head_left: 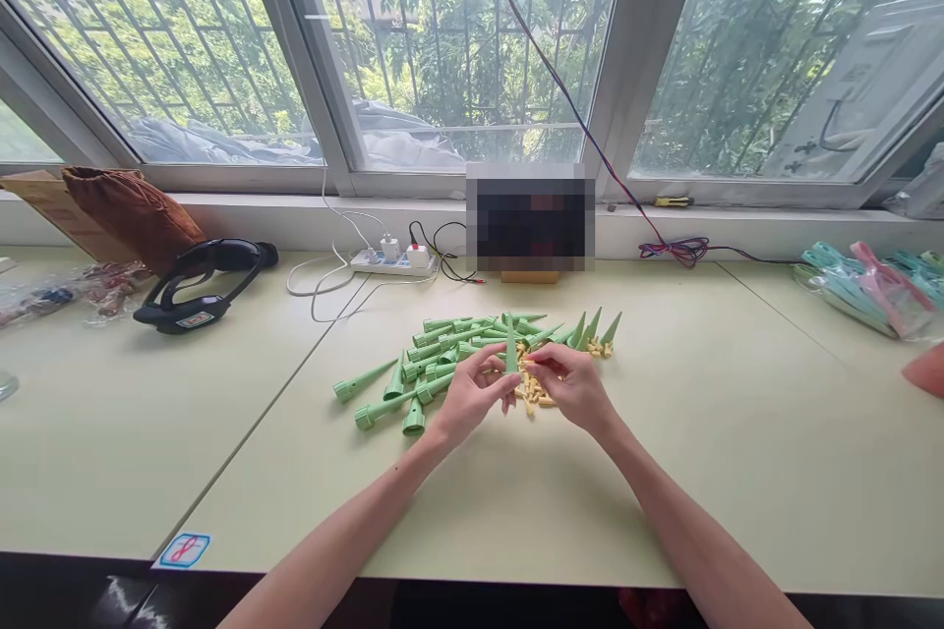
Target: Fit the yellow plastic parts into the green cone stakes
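My left hand point(472, 395) pinches a green plastic spike point(510, 346) and holds it upright, tip up, above the table. My right hand point(573, 383) is closed beside it, fingertips at the spike's base and pinching a small yellow piece point(532, 369). Just behind and left of my hands lies a pile of several green spikes point(432, 354). A small heap of yellow pieces point(532, 393) lies under and between my hands. More green cone tips point(594, 329) lie to the right of the pile.
A power strip point(390, 260) with white cables sits by the windowsill. A black headset point(199, 283) and a brown bag point(129, 211) lie at left. Bagged pastel plastic items point(870, 287) are at right. Another person's hand point(925, 371) shows at the right edge.
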Motion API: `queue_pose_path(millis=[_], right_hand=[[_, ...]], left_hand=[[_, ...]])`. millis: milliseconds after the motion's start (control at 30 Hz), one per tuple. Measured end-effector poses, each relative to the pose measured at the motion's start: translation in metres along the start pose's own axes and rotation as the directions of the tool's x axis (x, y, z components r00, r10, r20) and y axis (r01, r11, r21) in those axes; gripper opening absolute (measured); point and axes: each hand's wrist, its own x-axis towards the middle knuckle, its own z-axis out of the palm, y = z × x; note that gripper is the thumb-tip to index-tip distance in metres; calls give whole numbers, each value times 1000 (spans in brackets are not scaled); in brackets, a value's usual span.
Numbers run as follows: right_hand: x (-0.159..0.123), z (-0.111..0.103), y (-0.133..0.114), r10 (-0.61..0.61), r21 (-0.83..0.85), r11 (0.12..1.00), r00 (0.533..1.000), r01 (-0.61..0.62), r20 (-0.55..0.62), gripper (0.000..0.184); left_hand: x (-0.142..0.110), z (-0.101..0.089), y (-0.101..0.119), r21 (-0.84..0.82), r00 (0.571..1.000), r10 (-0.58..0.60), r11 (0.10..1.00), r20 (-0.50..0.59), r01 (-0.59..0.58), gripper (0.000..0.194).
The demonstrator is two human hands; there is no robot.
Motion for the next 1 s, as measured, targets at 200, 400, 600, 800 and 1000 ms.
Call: queue_pose_path(millis=[200,400,600,800,1000], right_hand=[[0,3,-1,61,33,998,998,-60,-18,20],[0,3,-4,152,112,982,988,-153,23,24],[0,2,-8,215,151,963,975,-221,55,24],[0,4,-9,163,132,977,986,-165,31,23],[0,5,-6,17,22,1000,1000,-17,1,20]], left_hand=[[-2,1,-5,66,996,66,996,-51,-63,49],[-4,1,-9,146,991,128,982,-50,-120,51],[-3,0,-11,234,975,217,951,-46,-201,48],[-3,1,-11,211,978,203,959,-40,-190,49],[-1,1,-11,133,991,130,983,-14,-127,50]])
